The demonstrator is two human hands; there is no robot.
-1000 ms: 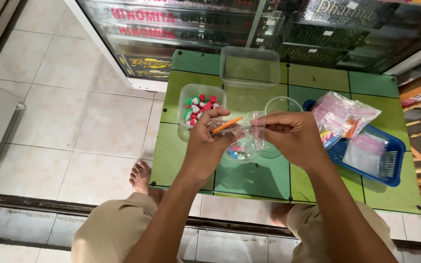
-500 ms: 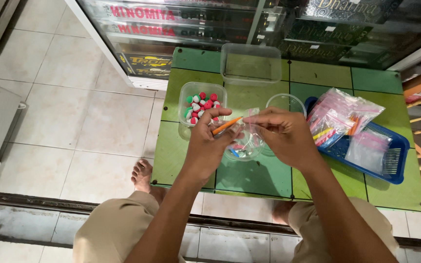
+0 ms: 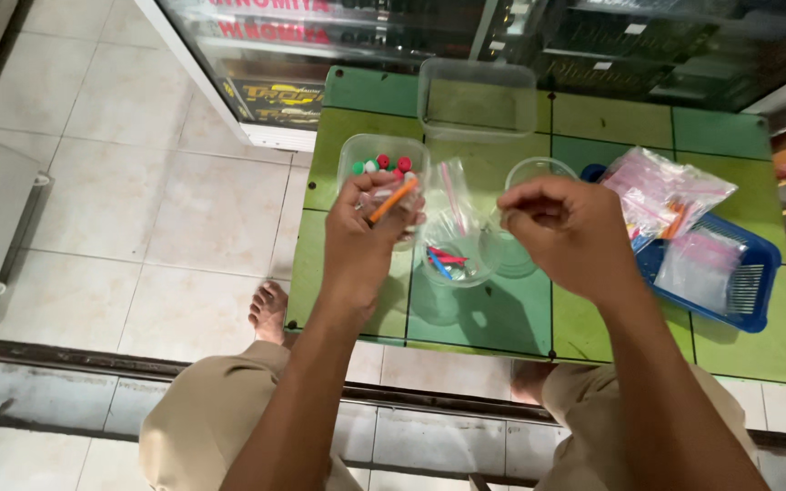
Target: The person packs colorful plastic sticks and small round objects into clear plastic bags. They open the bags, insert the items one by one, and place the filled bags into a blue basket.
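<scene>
You are looking down at a small green table (image 3: 502, 318) marked in squares, with your knees at its near edge and a bare foot (image 3: 270, 309) on the pale floor tiles beside its left edge.

Your left hand (image 3: 361, 241) is raised above the left part of the table, its fingers curled closed around an orange pen-like stick (image 3: 391, 200), which juts up and to the right from the fingertips. Your right hand (image 3: 570, 232) hovers over the middle of the table, fingers bent inward in a loose pinch; whether it has hold of the clear plastic bag (image 3: 452, 232) that hangs between the two hands is hard to tell from this angle. The bag is see-through and has a few red and blue sticks lying in its bottom.

Behind your left hand, near the left edge, sits a clear tub (image 3: 379, 164) of small red, green and white pieces. An empty clear rectangular container (image 3: 477, 95) stands at the far edge. A round clear cup (image 3: 539, 173) is partly hidden behind your right hand. Towards the right edge lies a blue tray (image 3: 748, 295) piled with clear packets (image 3: 661, 195) of pink and orange items. A dark glass display case (image 3: 411, 36) stands beyond the far edge.
</scene>
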